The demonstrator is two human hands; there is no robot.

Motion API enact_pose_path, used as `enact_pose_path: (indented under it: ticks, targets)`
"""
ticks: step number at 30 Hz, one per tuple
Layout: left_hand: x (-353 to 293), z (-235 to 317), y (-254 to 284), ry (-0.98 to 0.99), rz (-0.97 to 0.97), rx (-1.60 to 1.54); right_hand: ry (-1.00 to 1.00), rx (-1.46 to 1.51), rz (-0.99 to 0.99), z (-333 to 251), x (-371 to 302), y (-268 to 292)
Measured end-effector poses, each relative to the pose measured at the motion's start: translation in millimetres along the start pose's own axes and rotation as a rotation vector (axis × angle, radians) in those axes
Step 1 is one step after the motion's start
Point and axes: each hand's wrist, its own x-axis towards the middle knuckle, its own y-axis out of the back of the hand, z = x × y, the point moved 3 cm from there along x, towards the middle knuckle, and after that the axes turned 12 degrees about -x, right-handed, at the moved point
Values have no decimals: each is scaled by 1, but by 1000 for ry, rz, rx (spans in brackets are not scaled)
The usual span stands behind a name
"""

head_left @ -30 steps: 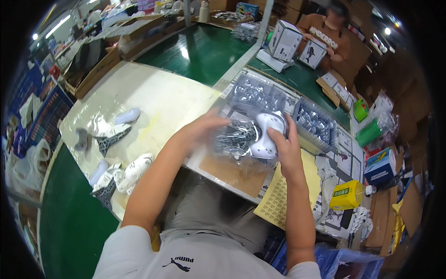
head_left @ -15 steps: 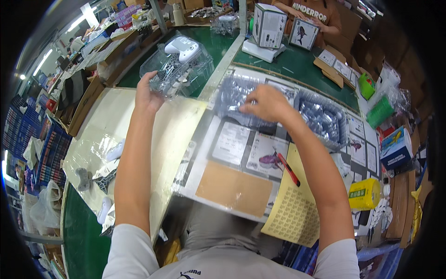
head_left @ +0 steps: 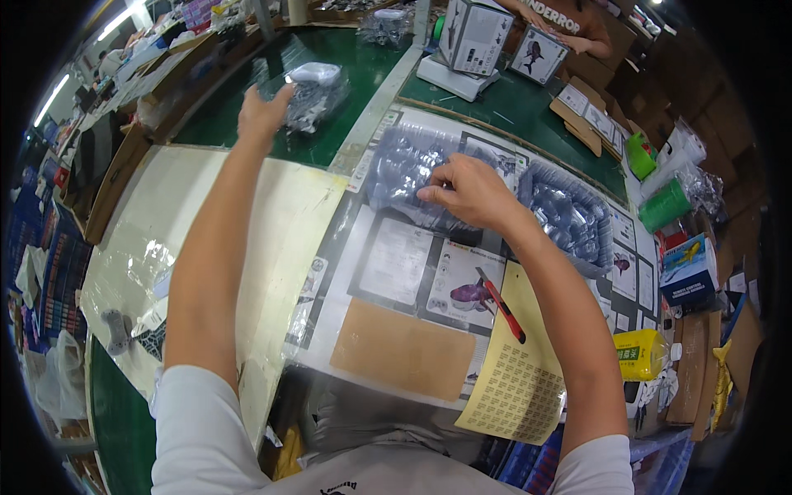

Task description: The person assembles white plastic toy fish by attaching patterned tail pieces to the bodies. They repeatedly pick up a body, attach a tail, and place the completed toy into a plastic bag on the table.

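At the far left, my left hand (head_left: 265,114) has its fingers apart beside a clear plastic tray (head_left: 307,122). A white game-style controller (head_left: 315,73) sits on top of that tray; its other contents are blurred. My right hand (head_left: 472,192) is over a stack of clear plastic blister trays (head_left: 398,169), thumb and fingers curled together. Whether a tray's edge is pinched between them cannot be made out. More clear trays (head_left: 568,219) stand just to the right of that hand.
A red cutter knife (head_left: 504,312) lies by a yellow sticker sheet (head_left: 518,379) and a brown card (head_left: 403,348). Rightward is a yellow bottle (head_left: 639,355). Across the table, a person's hands touch a printed box (head_left: 538,56); another box (head_left: 474,37) rests on a white scale (head_left: 456,77).
The filled tray with the controller is now farther from me on the green table, and my left hand has moved forward, fingers opened. My right hand stays over the stacked trays.
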Motion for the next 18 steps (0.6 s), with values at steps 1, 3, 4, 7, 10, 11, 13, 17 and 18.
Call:
enact_pose_path:
  ticks: [1,3,4,7,10,11,13,17,18]
  targets:
    - [-24,18,1,-139,-52,34,64,-62,99,-5,-5,-1]
    - [-93,41,-22,-322,-325,24,119,-165,163,-13,-14,-7]
    - [-130,43,-37,-283,-417,146,185,-201,180,-19,-19,-12]
    - [-228,35,-56,-333,-510,-87,149,-223,204,-18,-34,-24]
    - [-260,28,-56,-383,-298,-212,146,-15,412,-9,-38,-30]
    - [-264,27,-56,-360,-281,-204,-3,61,355,-1,-35,-30]
    - [-262,30,-52,-266,-294,-188,-173,225,455,8,-31,-10]
    - [-240,49,-29,-238,-509,-14,-141,226,846,-6,-43,79]
    - [-228,54,-20,-262,-594,60,-175,311,823,-8,-50,100]
